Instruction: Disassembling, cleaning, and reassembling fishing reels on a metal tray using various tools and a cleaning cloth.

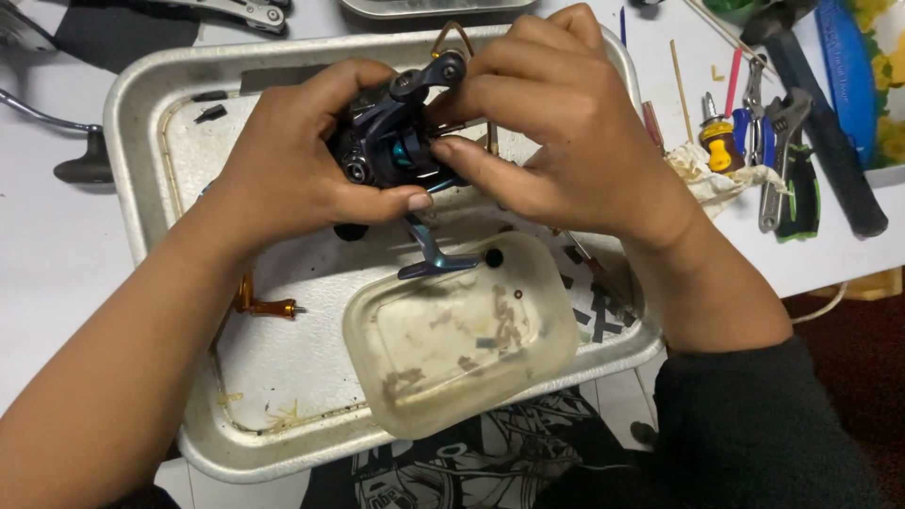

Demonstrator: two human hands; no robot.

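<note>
Nearest camera: black sleeve (754, 443) on the right forearm, at 5 o'clock, just beside a clear, cloudy plastic tub (460, 335) holding small scraps.
Work piece: dark blue-black metal spinning fishing reel (396, 141) with a teal inner part, held above the upper middle of the dented silver metal tray (141, 104).
Left hand (283, 160): wrapped closely round the reel body from 9 o'clock, thumb pressed under it.
Right hand (556, 123): fingers pinched narrowly on the reel's side and upper arm from 3 o'clock.
Step, as I judge it: fitting or loosening a small part on the reel's side, mid-work.
Next move calls for: a steady left hold and fine fingertip turning, kept over the tray so small parts drop into it.
On the tray: grey-blue bent metal handle arm (429, 254) at 6 o'clock of the reel; orange metal knob piece (269, 306) at 8 o'clock.
Outward: yellow-handled stubby screwdriver (721, 146) and silver adjustable wrench (778, 151) at 3 o'clock, on the white table.
</note>
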